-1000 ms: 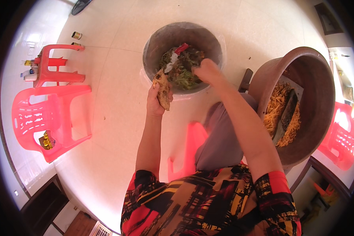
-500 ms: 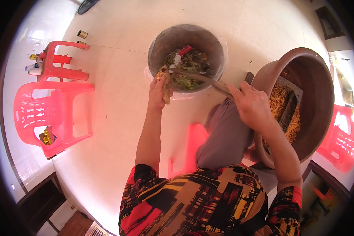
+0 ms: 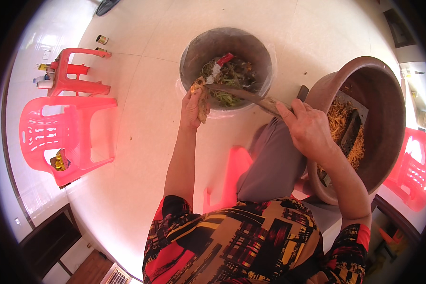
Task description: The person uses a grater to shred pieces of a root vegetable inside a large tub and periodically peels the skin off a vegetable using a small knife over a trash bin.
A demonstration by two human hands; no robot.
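My left hand [image 3: 190, 109] is closed around a long, knobbly tan root [image 3: 202, 106] at the near left of a lined bin [image 3: 225, 40]. My right hand [image 3: 307, 127] grips the wooden handle of a long, dark-bladed knife [image 3: 241, 93], which slants leftward across the bin with its blade at the root's upper end. Inside the bin lie leafy green scraps [image 3: 232, 80], a red piece and pale wrappers. To the right, a big brown tub [image 3: 385, 109] holds orange shreds [image 3: 338, 123] and a board with a dark strip, possibly a grater [image 3: 350, 137].
A red stool [image 3: 64, 85] with small items and a pink chair [image 3: 47, 132] stand at left, two cans [image 3: 102, 40] beyond. A dark shoe [image 3: 106, 5] is at the top edge. My grey-trousered leg [image 3: 265, 170] is beside the tub; another pink chair [image 3: 407, 175] is at right.
My right hand has come out of the bin toward the lower right, now showing the knife, whose blade has been brought to the root. My left hand moved slightly up and right.
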